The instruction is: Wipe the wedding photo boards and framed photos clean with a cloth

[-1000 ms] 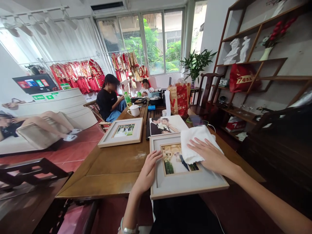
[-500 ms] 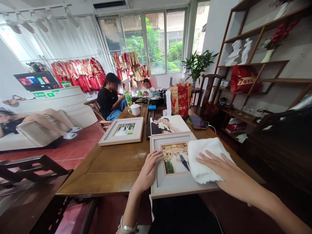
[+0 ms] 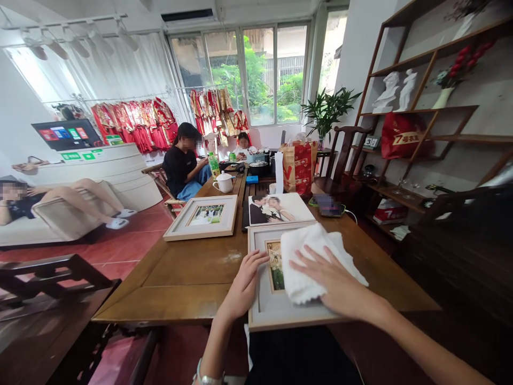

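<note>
Cloth (image 3: pixel 304 246) under right hand (image 3: pixel 339 283), frame (image 3: pixel 280 309) under left (image 3: pixel 243 282)

Table (image 3: pixel 180 283): bare wood left of the near frame (image 3: pixel 280 310), open to the left hand (image 3: pixel 242 280) as far as the edge. Left frame (image 3: pixel 202 218): lies across the far end of that stretch. Photo print (image 3: pixel 280 208): low obstacle, directly beyond the near frame. Paper bag (image 3: pixel 298 168): tall, upright behind the print. Phone (image 3: pixel 328 206): right of the print, cable (image 3: pixel 351 215) trailing. Right side: bare wood beyond the cloth (image 3: pixel 312 262); right forearm (image 3: pixel 385 315) crosses the near edge.
</note>
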Motion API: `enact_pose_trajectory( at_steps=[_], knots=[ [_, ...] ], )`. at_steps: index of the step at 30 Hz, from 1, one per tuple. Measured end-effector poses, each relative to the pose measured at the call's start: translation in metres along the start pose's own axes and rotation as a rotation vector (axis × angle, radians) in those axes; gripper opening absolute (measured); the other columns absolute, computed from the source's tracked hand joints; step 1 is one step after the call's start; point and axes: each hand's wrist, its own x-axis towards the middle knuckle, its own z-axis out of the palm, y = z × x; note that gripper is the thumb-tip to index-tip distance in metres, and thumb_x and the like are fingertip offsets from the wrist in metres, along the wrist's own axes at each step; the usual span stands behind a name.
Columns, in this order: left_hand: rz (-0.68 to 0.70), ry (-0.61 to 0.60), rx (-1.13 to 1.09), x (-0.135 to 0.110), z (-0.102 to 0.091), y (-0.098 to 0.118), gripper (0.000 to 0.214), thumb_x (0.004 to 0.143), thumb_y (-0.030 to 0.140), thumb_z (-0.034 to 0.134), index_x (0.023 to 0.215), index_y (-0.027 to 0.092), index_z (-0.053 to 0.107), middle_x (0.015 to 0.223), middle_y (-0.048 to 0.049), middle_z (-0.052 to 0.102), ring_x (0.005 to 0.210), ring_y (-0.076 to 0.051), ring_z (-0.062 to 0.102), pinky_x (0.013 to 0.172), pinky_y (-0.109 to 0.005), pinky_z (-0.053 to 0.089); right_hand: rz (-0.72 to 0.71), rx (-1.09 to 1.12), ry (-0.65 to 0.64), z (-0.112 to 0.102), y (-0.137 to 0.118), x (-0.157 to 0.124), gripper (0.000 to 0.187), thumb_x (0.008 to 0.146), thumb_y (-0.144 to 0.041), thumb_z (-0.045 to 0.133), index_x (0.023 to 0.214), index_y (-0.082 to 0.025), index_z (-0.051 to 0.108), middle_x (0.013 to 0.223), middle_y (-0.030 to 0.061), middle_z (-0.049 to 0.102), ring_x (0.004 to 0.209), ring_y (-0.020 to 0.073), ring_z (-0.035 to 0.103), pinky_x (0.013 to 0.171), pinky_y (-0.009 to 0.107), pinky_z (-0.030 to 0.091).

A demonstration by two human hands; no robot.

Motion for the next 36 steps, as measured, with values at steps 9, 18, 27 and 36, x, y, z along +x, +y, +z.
enact_pose_trajectory(
  at_steps=[9,18,27,36],
  knots=[
    [-0.05,-0.01,0.002,0.0,-0.001,0.003,0.041,0.095,0.021,0.025,0.13,0.028,0.045,0.139,-0.0028,0.044,0.135,-0.019,0.025,0.114,-0.048,0.019,0.062,0.023,-0.047,-0.006,0.017,-0.075,0.089,0.056,-0.002,0.039,0.137,-0.039,0.038,0.145,-0.0104,0.03,0.136,0.0238,0.015,0.112,0.052,0.017],
    [-0.056,-0.015,-0.004,0.0,-0.001,0.004,0.04,0.095,0.021,0.026,0.13,0.027,0.045,0.139,-0.0035,0.043,0.135,-0.02,0.025,0.114,-0.046,0.019,0.237,-0.088,0.065,-0.011,0.052,0.033,0.078,0.064,-0.004,0.038,0.14,-0.018,0.035,0.146,0.0051,0.032,0.137,0.028,0.016,0.107,0.058,0.02],
    [-0.095,0.038,-0.045,0.0,0.001,0.005,0.039,0.094,0.02,0.029,0.128,0.025,0.047,0.137,-0.0058,0.043,0.134,-0.02,0.028,0.114,-0.044,0.021,0.019,0.041,-0.11,-0.013,-0.027,0.027,0.085,0.056,-0.002,0.04,0.14,-0.01,0.034,0.147,0.008,0.032,0.138,0.0291,0.012,0.111,0.054,0.013],
    [-0.126,0.046,-0.076,-0.001,0.002,0.003,0.039,0.093,0.02,0.03,0.129,0.023,0.046,0.139,-0.0069,0.04,0.135,-0.019,0.028,0.115,-0.041,0.019,0.015,0.05,-0.278,-0.04,-0.033,-0.046,0.086,0.055,0.0,0.04,0.138,-0.02,0.04,0.142,0.0051,0.038,0.133,0.0284,0.028,0.108,0.049,0.028]
  ],
)
